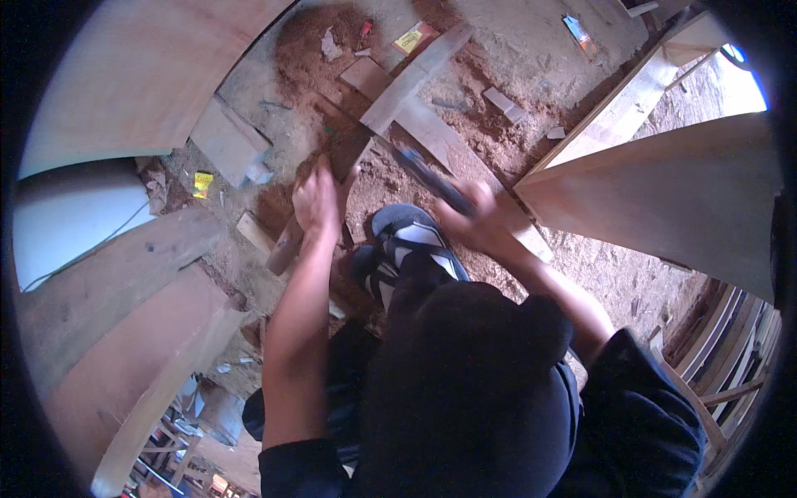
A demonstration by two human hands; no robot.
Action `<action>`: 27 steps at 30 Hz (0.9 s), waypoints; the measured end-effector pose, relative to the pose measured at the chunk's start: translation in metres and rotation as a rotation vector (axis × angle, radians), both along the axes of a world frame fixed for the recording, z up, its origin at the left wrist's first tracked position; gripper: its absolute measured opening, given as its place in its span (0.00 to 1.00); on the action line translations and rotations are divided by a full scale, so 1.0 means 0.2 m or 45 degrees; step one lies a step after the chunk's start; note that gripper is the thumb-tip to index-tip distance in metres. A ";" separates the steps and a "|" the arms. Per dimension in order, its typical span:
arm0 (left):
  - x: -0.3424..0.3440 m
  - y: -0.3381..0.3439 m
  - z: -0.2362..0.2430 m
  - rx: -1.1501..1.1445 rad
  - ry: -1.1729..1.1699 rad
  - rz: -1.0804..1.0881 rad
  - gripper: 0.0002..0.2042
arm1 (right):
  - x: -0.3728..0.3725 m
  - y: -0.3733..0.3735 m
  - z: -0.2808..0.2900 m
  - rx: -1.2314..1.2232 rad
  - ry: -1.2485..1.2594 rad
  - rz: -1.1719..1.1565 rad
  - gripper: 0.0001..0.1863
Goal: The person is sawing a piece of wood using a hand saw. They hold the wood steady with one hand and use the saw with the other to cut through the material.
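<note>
My right hand [475, 216] is closed round the handle of a long dark-handled tool [432, 178] with a bluish patch. The tool slants up and left over a wooden plank, and its far end, near the wood, is too blurred to name. My left hand [317, 199] grips a narrow piece of wood [287, 246], which stretches below and above the fingers. A curved wooden board [419, 75] lies just beyond the tool's tip. Beneath the tool, a flat plank [452, 145] runs toward the lower right. My sandalled feet [415, 241] are between my hands.
Reddish sawdust [311, 50] and wood offcuts [505, 105] litter the ground. Large wooden panels [149, 75] stand at the left, and another panel [664, 199] at the right. Stacked strips [730, 357] lie at the lower right. A yellow packet [202, 184] is left of my left hand.
</note>
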State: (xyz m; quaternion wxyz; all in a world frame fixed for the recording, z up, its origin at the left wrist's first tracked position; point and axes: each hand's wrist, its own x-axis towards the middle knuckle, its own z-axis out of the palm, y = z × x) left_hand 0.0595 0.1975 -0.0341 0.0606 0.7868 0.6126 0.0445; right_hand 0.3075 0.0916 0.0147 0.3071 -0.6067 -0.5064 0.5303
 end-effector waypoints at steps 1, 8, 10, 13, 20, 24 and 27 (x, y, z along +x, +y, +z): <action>-0.03 0.01 -0.01 0.050 0.020 0.012 0.26 | 0.07 -0.11 0.09 -0.059 -0.025 0.103 0.14; 0.01 0.01 0.01 0.077 0.089 -0.041 0.25 | 0.11 -0.19 0.13 0.084 -0.137 -0.038 0.17; 0.07 0.02 0.05 -0.054 0.055 -0.018 0.25 | -0.02 0.02 -0.12 0.519 -0.289 -0.282 0.10; 0.03 0.02 0.03 -0.046 0.019 -0.010 0.25 | -0.05 0.08 -0.09 0.288 -0.267 -0.139 0.10; 0.02 0.01 0.02 -0.005 0.147 0.008 0.26 | 0.09 -0.18 0.30 -0.036 0.053 -0.142 0.07; 0.08 0.03 0.08 -0.257 0.091 0.077 0.27 | -0.07 0.10 -0.10 0.260 -0.140 -0.227 0.09; 0.05 0.02 0.01 -0.144 0.022 0.060 0.27 | -0.10 0.13 -0.12 0.281 -0.116 -0.228 0.09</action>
